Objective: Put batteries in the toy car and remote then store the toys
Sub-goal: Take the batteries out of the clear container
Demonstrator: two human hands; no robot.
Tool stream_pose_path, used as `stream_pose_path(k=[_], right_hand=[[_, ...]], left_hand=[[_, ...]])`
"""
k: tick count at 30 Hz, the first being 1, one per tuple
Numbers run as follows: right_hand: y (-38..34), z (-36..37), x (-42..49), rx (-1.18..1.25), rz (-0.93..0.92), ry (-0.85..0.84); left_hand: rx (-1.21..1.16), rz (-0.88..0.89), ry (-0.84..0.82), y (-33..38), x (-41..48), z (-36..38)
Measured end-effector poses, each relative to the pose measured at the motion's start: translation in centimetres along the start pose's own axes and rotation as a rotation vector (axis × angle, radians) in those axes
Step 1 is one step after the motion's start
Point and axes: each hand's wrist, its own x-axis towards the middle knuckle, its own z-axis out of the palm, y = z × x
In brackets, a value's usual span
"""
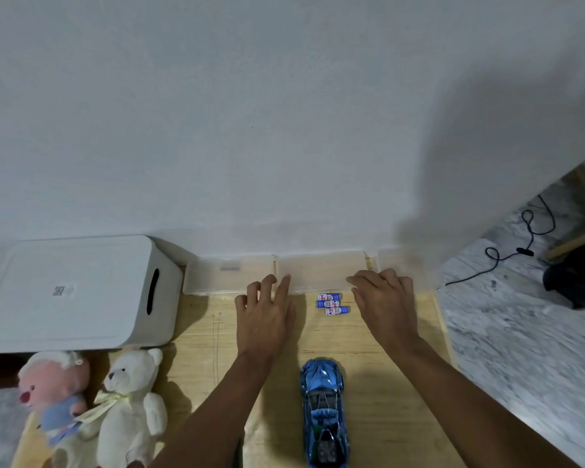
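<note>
Your left hand [265,319] and right hand [384,305] are open, empty; 3 batteries [331,304] lie loose at the far edge of the board [385,417], so loading and storing apparently remain

Worktop [385,383]: pale wood, matt, with visible grain. Toy car [323,380]: glossy blue bodywork with a chrome-like sheen. Batteries [331,304]: shiny printed wrappers. Trays [213,282]: clear, smooth plastic. Storage box [68,292]: white plastic, smooth and matt. Teddy bear [129,400]: white fleecy cloth. Floor [520,332]: grey marbled stone.
</note>
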Motion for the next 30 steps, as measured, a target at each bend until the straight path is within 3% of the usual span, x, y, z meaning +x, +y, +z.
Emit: stream_pose_path(k=[6,9,13,16,20,25,30], right_hand=[[-1.5,-0.7,0.8,-0.153,-0.002,-0.129],[-3.1,-1.4,2.0,-0.081,0.05,-0.173],[-8.0,-1.3,4.0,0.159,-0.141,-0.218],[-12.6,0.1,5.6,0.219,-0.262,-0.289],[-16.3,2.0,6.9,0.031,-0.315,-0.421],[-18.3,2.5,7.3,-0.197,-0.341,-0.398],[-19.5,1.9,7.5,-0.29,-0.348,-0.548]], left_hand=[[0.011,0.014,-0.056,0.3,0.3,-0.6],[-0.103,-0.018,-0.025,-0.9,0.3,-1.9],[-0.238,-0.202,0.031,-6.0,0.4,-3.6],[-0.24,-0.255,-0.047,-10.2,0.6,-3.8],[-0.184,-0.22,-0.222,-12.8,1.0,-3.6],[-0.071,-0.124,-0.227,-13.1,1.2,-3.6],[0.071,-0.036,-0.239,-13.5,1.9,-3.7]])
